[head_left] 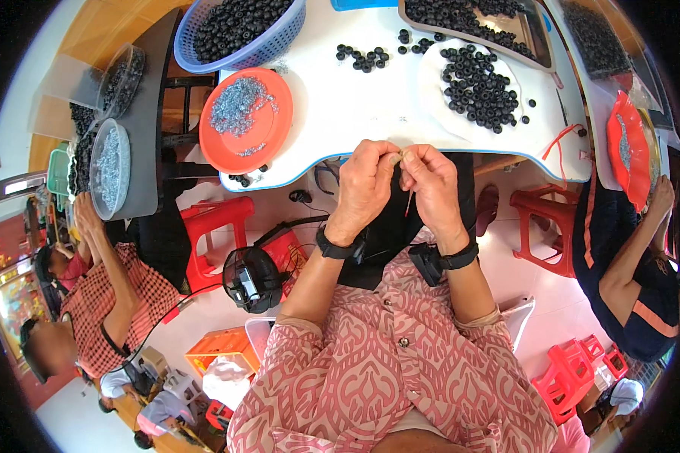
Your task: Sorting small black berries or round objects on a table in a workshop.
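At the table's near edge, my left hand and my right hand meet, thumbs and forefingers pinched together. What lies between the fingertips is too small to make out. A thin reddish strand hangs below the right hand's fingers. Beyond the right hand, round black beads are heaped on a white plate. An orange-red plate to the left bears small clear bluish beads.
A blue basket of black beads and a tray stand at the back. Loose black beads lie between them. Red stools and a small black fan are below table height. Co-workers sit on both sides.
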